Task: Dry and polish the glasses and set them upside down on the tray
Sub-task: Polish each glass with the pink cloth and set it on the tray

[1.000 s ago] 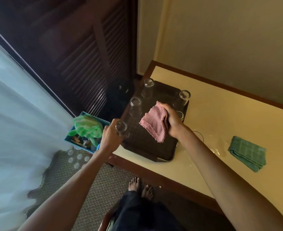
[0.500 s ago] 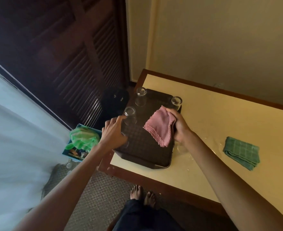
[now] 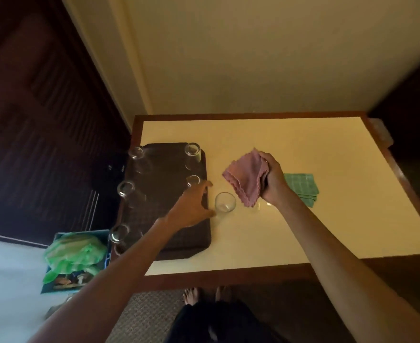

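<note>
left hand (image 3: 191, 205) is over the tray (image 3: 194, 241), fingers spread open, thumb just beside the lone glass (image 3: 225, 205) on the bench (image 3: 303, 231). right hand (image 3: 273, 180) grips the pink cloth (image 3: 245, 180). five inverted glasses (image 3: 126, 188) are on the tray.

Around the upright clear glass tumbler (image 3: 225, 202), the cream tabletop (image 3: 228, 134) lies bare at 12 and 6 o'clock, while the dark brown rectangular tray (image 3: 167, 167) with inverted clear glasses (image 3: 126, 188) blocks 9, a pink woven cloth (image 3: 246, 179) hangs at 2, and a folded green checked cloth (image 3: 303, 186) lies farther off at 3.
</note>
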